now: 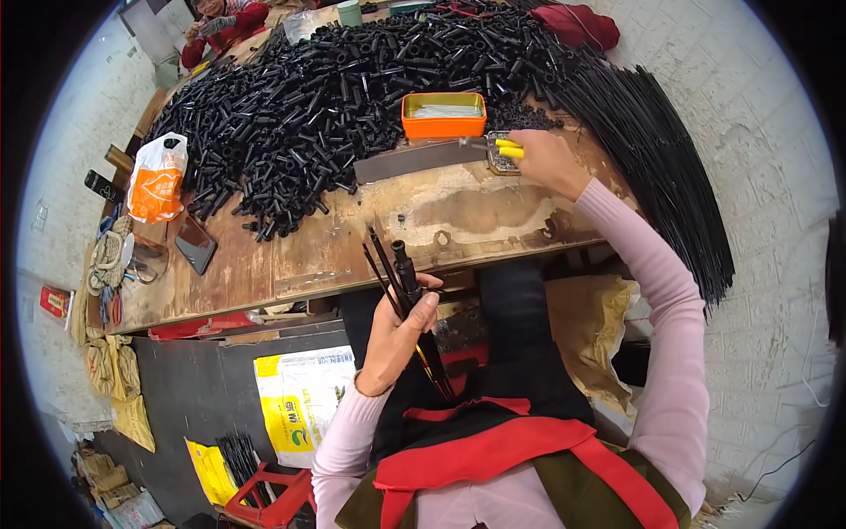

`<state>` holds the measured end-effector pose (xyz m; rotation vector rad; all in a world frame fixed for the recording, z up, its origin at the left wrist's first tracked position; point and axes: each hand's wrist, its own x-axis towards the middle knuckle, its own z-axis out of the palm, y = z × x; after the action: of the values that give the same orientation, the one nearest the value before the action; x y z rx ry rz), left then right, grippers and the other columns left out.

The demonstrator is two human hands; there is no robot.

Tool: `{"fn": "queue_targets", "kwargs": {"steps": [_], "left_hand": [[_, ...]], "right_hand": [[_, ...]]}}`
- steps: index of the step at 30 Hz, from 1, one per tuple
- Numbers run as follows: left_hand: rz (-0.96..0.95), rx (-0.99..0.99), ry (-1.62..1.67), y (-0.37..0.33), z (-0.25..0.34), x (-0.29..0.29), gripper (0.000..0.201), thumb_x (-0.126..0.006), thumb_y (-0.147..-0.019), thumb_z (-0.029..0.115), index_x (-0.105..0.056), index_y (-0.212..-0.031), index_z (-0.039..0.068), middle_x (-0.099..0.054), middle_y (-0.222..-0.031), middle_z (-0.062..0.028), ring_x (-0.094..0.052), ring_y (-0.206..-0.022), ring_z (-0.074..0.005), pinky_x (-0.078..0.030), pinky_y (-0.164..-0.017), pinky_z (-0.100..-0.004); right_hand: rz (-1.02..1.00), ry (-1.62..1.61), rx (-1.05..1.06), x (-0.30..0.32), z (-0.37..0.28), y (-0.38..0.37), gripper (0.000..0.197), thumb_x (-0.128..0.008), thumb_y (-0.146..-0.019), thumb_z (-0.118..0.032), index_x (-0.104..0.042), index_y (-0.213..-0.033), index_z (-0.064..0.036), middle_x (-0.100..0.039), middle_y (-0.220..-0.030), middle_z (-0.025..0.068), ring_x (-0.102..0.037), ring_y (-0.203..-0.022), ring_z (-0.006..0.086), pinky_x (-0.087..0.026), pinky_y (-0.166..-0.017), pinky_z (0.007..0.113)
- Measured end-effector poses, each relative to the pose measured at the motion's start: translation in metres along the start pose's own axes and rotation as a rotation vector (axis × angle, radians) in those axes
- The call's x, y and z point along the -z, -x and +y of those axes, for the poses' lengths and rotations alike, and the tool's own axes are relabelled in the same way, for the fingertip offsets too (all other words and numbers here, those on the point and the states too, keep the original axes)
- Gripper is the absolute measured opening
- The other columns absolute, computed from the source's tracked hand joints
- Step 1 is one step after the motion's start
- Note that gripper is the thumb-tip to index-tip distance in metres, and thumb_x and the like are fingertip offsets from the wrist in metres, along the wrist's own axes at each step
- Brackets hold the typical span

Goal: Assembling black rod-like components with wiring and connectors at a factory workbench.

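My left hand [397, 342] is closed around several thin black rods [381, 263] and a black tubular fitting [405, 271], held upright just in front of the table's near edge. The lower ends of the rods reach down over my lap. Out to the right, my right hand [551, 163] grips pliers with yellow handles [508, 148]. Their metal jaws point left, over or beside a small tray [506, 171] of tiny metal pieces. My hand and the pliers hide part of that tray. Directly behind the pliers stands an orange tin [443, 128] containing thin pale sticks.
A large heap of short black tubes [344, 97] covers the wooden table's [352, 225] far half. Long black rods [665, 167] lie bundled along the right edge. A dark flat bar [410, 161], a phone [195, 244] and a plastic bag [159, 181] lie on top. Another person [225, 26] sits far left.
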<state>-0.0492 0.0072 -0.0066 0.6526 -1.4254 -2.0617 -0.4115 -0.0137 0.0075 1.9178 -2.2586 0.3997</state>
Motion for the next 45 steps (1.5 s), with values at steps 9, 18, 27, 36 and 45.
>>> {"fn": "queue_targets", "kwargs": {"steps": [9,18,27,36,45], "left_hand": [[-0.039,-0.011,0.025,0.010,0.001,-0.012,0.021,-0.058,-0.099,0.015,-0.055,-0.115,0.002,-0.048,-0.072,0.0039,-0.045,-0.066,-0.0057,-0.037,-0.060,-0.0218],[-0.078,-0.026,0.025,0.038,0.007,-0.014,0.022,-0.056,-0.098,0.011,-0.051,-0.116,-0.002,-0.043,-0.074,0.0014,-0.040,-0.065,-0.0086,-0.035,-0.062,-0.0252],[-0.163,-0.191,0.055,0.044,0.006,-0.022,0.048,-0.053,-0.100,0.034,-0.045,-0.131,-0.002,-0.043,-0.073,0.0008,-0.041,-0.065,-0.0099,-0.038,-0.064,-0.0257],[-0.362,-0.249,0.056,0.045,0.007,-0.029,0.066,-0.039,-0.103,0.048,-0.038,-0.141,-0.006,-0.050,-0.080,-0.0014,-0.046,-0.072,-0.0096,-0.040,-0.071,-0.0241],[-0.371,-0.239,0.046,0.047,0.007,-0.025,0.068,-0.039,-0.102,0.050,-0.039,-0.139,-0.006,-0.051,-0.081,-0.0016,-0.047,-0.073,-0.0102,-0.040,-0.073,-0.0248]], "right_hand": [[-0.314,-1.352,-0.599,0.005,0.037,-0.026,0.015,-0.068,-0.086,-0.017,-0.059,-0.086,-0.0050,-0.060,-0.074,0.0025,-0.058,-0.068,0.0102,-0.044,-0.055,0.023],[-0.434,-1.904,-0.618,0.041,-0.020,0.028,0.015,-0.065,-0.091,-0.011,-0.059,-0.100,-0.0014,-0.062,-0.084,0.0032,-0.059,-0.072,0.0098,-0.050,-0.062,0.021],[-0.366,-1.936,-0.541,0.079,-0.159,0.150,0.017,-0.062,-0.095,-0.019,-0.059,-0.104,-0.0047,-0.060,-0.098,0.0038,-0.057,-0.085,0.0117,-0.046,-0.069,0.028],[-0.078,-1.830,-0.373,0.059,-0.219,0.191,0.031,-0.056,-0.098,-0.018,-0.053,-0.121,0.0031,-0.057,-0.088,0.0052,-0.063,-0.069,0.0171,-0.045,-0.064,0.027],[-0.081,-1.825,-0.320,0.054,-0.220,0.192,0.034,-0.056,-0.098,-0.019,-0.051,-0.123,0.0032,-0.058,-0.089,0.0060,-0.065,-0.069,0.0187,-0.044,-0.063,0.027]]}}
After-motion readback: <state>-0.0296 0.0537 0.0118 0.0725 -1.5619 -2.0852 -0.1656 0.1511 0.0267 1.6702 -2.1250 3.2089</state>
